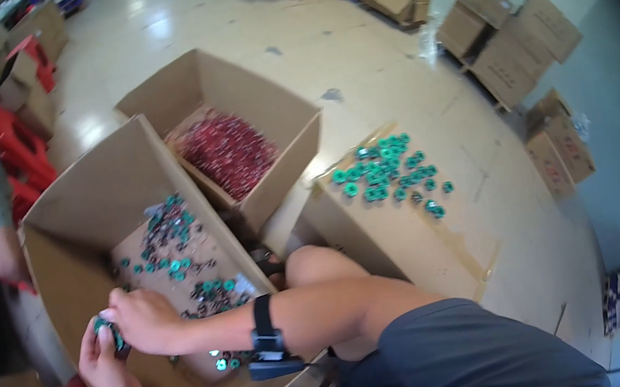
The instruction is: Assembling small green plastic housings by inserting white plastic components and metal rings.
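The green ring-shaped parts (pixel 114 334) that I held sat bunched between my two hands, low at the near left corner of the large open cardboard box (pixel 77 224), in the head view. My left hand (pixel 103 366) cupped them from below and from the left, fingers curled up around the bunch; my right hand (pixel 142 320) closed over them from the right, knuckles up, so both hands gripped the same small cluster and neither was nearer than the other. The loose green parts (pixel 181 256) on the box floor lay up and to the right of my hands, strewn in a band running diagonally toward the far corner, and my right hand was the closer one to them. I could not make out how many pieces I held, nor their long axis, since my fingers hid most of them. Beyond stood a second box with red parts (pixel 227 151), and to the right a flat carton bore more green pieces (pixel 389 174). A wrist band (pixel 266 334) ringed my right forearm.
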Tool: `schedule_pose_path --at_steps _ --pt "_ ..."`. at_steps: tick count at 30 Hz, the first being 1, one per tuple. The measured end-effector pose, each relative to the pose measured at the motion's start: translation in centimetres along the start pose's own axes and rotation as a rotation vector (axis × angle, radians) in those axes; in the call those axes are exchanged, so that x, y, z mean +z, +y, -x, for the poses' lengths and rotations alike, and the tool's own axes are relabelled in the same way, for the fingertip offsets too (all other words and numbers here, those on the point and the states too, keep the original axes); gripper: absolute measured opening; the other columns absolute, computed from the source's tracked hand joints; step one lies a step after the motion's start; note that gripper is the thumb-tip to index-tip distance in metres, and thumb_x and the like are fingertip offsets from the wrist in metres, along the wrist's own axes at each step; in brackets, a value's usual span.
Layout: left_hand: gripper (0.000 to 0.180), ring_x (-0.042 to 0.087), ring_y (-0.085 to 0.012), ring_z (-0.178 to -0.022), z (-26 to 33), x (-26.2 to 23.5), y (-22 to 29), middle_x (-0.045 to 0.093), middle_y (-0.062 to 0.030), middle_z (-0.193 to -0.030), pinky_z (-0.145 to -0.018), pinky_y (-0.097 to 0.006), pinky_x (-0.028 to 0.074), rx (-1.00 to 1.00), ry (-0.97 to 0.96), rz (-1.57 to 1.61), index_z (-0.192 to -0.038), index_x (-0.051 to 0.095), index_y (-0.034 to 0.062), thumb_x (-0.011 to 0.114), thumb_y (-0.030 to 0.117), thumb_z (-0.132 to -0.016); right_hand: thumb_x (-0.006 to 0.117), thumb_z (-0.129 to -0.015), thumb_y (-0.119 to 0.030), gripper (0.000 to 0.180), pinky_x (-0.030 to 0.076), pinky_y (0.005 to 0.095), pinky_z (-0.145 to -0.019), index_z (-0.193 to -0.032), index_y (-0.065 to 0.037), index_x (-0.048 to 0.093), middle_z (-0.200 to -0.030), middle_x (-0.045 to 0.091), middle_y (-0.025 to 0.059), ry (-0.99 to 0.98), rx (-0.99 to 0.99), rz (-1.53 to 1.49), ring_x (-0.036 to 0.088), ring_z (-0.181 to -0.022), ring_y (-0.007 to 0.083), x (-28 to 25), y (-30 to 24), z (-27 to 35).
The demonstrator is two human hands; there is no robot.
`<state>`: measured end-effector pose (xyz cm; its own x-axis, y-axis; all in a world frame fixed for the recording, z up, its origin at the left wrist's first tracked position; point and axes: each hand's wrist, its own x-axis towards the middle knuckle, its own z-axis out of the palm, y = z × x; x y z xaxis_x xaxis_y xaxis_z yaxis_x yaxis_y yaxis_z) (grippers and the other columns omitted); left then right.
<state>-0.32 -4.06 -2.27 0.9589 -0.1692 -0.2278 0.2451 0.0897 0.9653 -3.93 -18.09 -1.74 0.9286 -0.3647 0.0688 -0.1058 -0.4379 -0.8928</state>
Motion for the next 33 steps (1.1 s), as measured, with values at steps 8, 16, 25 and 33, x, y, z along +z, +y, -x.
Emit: schedule_pose_path --at_steps 8,16,25,33 --pt "0.03 0.067 -0.0134 -0.089 0.9 0.8 1.2 0.069 -0.0115 -0.107 -0.074 -0.028 0.058 0.034 0.022 -0.037 -0.123 0.059 -0.0033 0.059 0.002 -0.094 0.054 -0.096 -0.029 0.031 0.049 0.0508 -0.067 -0.082 0.0 0.057 -0.074 0.065 0.021 0.034 0.037 -0.111 0.065 -0.074 0.0397 -0.8 -0.3 -0.8" --pt "0.026 0.065 -0.0141 -0.08 -1.0 -0.9 0.3 0.067 -0.008 -0.1 -0.069 -0.028 0.058 -0.013 0.158 -0.058 -0.119 0.06 -0.0024 0.06 0.004 -0.094 0.052 -0.096 -0.024 0.022 0.048 0.0418 -0.065 -0.085 -0.005 0.054 -0.07 0.059 0.0082 0.538 0.009 -0.284 0.06 -0.068 0.027 -3.5 3.1 -8.1" --pt "0.029 0.067 -0.0129 -0.083 -0.2 0.1 1.3 0.069 -0.009 -0.103 -0.066 -0.025 0.056 -0.006 0.204 -0.033 -0.12 0.061 -0.0009 0.064 0.003 -0.091 0.059 -0.092 -0.036 0.038 0.048 0.0452 -0.084 -0.09 0.001 0.065 -0.091 0.065 0.0213 0.033 -0.306 -0.209 0.061 -0.093 0.038 -3.2 2.2 -5.9" --pt "0.035 0.063 -0.0115 -0.085 -0.2 1.4 1.0 0.068 -0.0063 -0.102 -0.069 -0.023 0.051 -0.013 0.124 0.204 -0.12 0.06 -0.0016 0.07 0.008 -0.088 0.069 -0.087 -0.011 0.012 0.051 0.0243 -0.063 -0.093 0.0 0.067 -0.078 0.069 0.0038 -0.445 0.103 -0.514 0.062 -0.068 0.0076 -2.0 1.3 -2.6"
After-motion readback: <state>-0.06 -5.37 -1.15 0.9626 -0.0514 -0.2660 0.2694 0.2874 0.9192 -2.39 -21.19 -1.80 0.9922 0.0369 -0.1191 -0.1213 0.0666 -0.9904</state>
